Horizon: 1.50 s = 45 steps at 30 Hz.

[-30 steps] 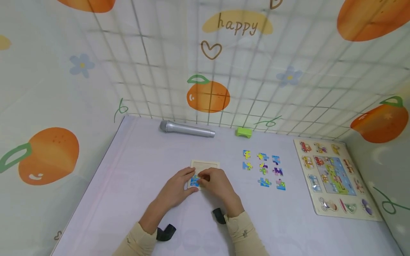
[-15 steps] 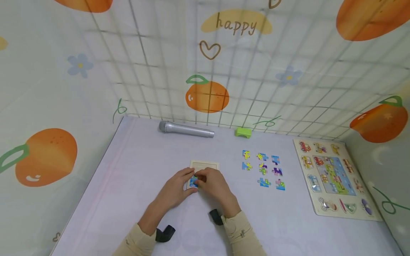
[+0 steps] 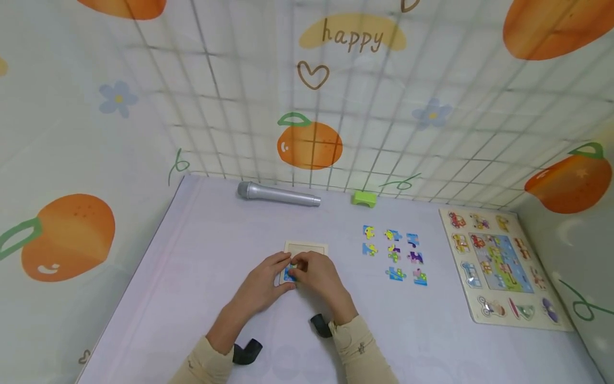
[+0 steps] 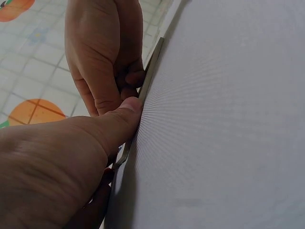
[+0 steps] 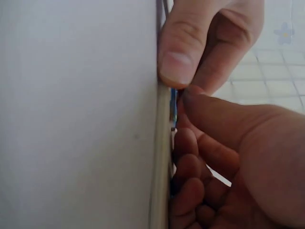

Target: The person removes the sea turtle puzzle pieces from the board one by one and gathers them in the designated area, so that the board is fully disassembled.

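Observation:
A small wooden puzzle tray (image 3: 307, 245) lies in the middle of the table, with blue jigsaw pieces (image 3: 289, 274) in its near left part. My left hand (image 3: 261, 281) holds the tray, its fingers along the left side and its thumb at the near edge. From the right, my right hand (image 3: 320, 276) reaches over the tray with thumb and forefinger pinching a jigsaw piece, mostly hidden beneath the fingers. Seen edge-on in the right wrist view, blue pieces (image 5: 173, 102) show between the tray edge (image 5: 162, 143) and the fingertips.
Several loose jigsaw pieces (image 3: 394, 256) lie in rows to the right. Farther right is a large picture puzzle board (image 3: 472, 312). A silver microphone (image 3: 280, 195) and a green block (image 3: 364, 199) lie at the back, before a wire grid (image 3: 384, 144) behind patterned cloth.
My right hand has shifted slightly to the left over the tray, its fingers closer to my left hand. The left hand stays in place, and the loose pieces have not moved.

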Tool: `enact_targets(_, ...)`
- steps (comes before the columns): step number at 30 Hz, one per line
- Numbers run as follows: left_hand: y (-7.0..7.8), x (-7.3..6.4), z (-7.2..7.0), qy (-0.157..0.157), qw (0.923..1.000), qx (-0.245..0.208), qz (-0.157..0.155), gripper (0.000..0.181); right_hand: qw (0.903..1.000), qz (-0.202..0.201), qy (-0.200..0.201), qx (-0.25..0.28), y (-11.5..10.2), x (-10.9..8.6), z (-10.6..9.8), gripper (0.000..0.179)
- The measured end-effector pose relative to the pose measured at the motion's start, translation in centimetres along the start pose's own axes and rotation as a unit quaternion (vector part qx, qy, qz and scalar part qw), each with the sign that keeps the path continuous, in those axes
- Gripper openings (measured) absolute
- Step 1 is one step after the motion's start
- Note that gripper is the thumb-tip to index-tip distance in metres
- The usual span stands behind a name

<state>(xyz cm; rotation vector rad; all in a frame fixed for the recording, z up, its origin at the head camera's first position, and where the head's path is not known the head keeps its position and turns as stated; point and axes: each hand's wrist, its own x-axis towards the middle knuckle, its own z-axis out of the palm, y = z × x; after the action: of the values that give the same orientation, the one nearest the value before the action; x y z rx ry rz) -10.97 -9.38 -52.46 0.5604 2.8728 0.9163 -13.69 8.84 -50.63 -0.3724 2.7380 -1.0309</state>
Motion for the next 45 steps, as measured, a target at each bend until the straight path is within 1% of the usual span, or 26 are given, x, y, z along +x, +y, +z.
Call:
enact_targets(10, 0.2, 0.0, -0.1, -0.002, 1.0, -0.002, -0.006, 0.07, 0.9997, 0.02, 0.012, 0.012, -0.3, 0.0, 0.0, 0.02)
enact_targets(14, 0.3, 0.0, -0.2, -0.002, 0.9999, -0.006, -0.009, 0.07, 0.999, 0.024, 0.009, 0.037, -0.3, -0.1, -0.1, 0.019)
enact_targets(18, 0.3, 0.1, -0.3, -0.002, 0.9999, -0.008, -0.009, 0.07, 0.9978, 0.02, 0.003, 0.064, -0.3, -0.2, -0.2, 0.015)
enact_targets(22, 0.2, 0.2, -0.1, 0.0, 1.0, -0.003, -0.009, 0.07, 0.9977, 0.004, 0.006, 0.068, -0.2, -0.3, -0.1, 0.016)
enact_targets(25, 0.1, 0.2, 0.0, -0.004, 0.9999, -0.003, -0.01, 0.07, 0.9979, -0.006, 0.013, 0.064, -0.1, -0.4, 0.0, 0.016)
enact_targets(28, 0.0, 0.2, 0.0, -0.009, 0.9999, -0.005, -0.012, 0.07, 0.9985, -0.005, 0.025, 0.048, -0.1, -0.4, 0.3, 0.017)
enact_targets(33, 0.0, 0.1, 0.0, -0.013, 0.9998, -0.005, -0.013, 0.069, 0.998, 0.023, 0.052, 0.026, -0.4, -0.5, 0.9, 0.019)
enact_targets(36, -0.1, 0.1, 0.0, -0.014, 0.9998, -0.005, -0.011, 0.069, 0.9972, 0.037, 0.063, 0.018, -0.6, -0.6, 1.1, 0.018)
enact_targets(39, -0.1, 0.0, 0.0, -0.013, 0.9999, -0.003, -0.01, 0.069, 0.9969, 0.041, 0.067, 0.007, -0.7, -0.7, 1.1, 0.016)
enact_targets(45, -0.1, 0.0, 0.1, -0.007, 1.0, 0.0, -0.007, 0.069, 0.9969, 0.049, 0.061, -0.009, -1.0, -0.8, 1.1, 0.014)
